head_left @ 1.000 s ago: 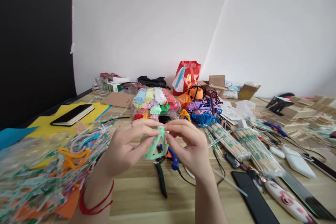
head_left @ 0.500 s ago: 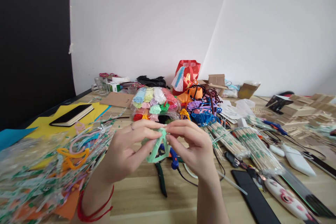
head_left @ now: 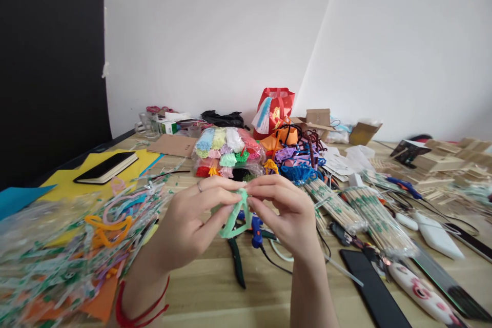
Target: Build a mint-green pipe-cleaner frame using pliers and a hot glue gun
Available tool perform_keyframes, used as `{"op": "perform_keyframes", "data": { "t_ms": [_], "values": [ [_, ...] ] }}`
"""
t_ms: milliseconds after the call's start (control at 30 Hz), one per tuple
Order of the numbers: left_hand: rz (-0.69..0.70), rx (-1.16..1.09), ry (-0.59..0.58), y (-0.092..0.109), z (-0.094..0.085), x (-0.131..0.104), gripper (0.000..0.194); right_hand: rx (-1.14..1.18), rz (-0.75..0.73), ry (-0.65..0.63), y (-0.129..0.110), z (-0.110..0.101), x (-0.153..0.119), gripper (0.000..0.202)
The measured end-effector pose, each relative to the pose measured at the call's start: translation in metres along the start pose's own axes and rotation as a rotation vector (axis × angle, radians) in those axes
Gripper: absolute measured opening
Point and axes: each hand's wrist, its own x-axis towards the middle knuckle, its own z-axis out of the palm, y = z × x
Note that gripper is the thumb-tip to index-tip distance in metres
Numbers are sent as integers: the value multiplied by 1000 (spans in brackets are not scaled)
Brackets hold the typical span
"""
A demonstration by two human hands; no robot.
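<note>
Between my two hands is a light-green, triangular pipe cleaner frame (head_left: 231,223) with open gaps in it, hanging down from the fingertips. My left hand (head_left: 196,220), with a ring and a red cord at the wrist, pinches its upper left side between thumb and fingers. From the other side my right hand (head_left: 286,212) pinches the top right corner; the fingertips of both hands nearly meet there. Behind and below the frame lie a blue glue gun (head_left: 257,233), partly hidden, and a dark-green tool handle (head_left: 237,262) on the wooden table.
Wrapped pipe cleaners (head_left: 228,148) sit ahead. Plastic strips and scraps (head_left: 77,261) heap at left, near a black notebook (head_left: 105,168). Bagged wooden sticks (head_left: 378,220), a black phone (head_left: 371,287) and a glue gun (head_left: 405,186) lie right. A red bag (head_left: 274,110) stands behind.
Both hands and the green frame sit slightly further right in the view; much of the scene shifts slightly the same way. The pinching grip looks the same.
</note>
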Motion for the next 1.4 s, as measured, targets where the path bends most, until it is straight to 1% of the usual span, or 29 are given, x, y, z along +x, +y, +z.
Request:
{"op": "perform_keyframes", "data": {
  "t_ms": [200, 433, 633, 767, 933, 1067, 1233, 1400],
  "values": [
    [-8, -36, -7, 1, 1, 1, 19, 8, -10, -1, 0, -2, 0, 14],
    [-26, -50, -13, -3, 3, 1, 17, -44, -17, -21, 1, -3, 0, 13],
    [-24, -49, -10, -2, 3, 2, 18, -22, -11, -17, 1, -3, 0, 14],
    [-26, 18, 3, -4, 0, 1, 16, -15, 18, -12, 6, 3, 1, 14],
    [-72, 79, 4, -14, 0, -1, 16, -39, 49, -25, 17, 10, 2, 16],
    [-97, 113, 14, -19, 5, -2, 16, -55, 100, -54, 20, 9, 1, 18],
    [-101, 127, 44, -19, 11, -1, 15, -63, 141, -31, 19, 7, 1, 19],
    [-96, 134, 70, -22, 12, 0, 16, -80, 175, -5, 20, 6, 1, 17]
  ]
}}
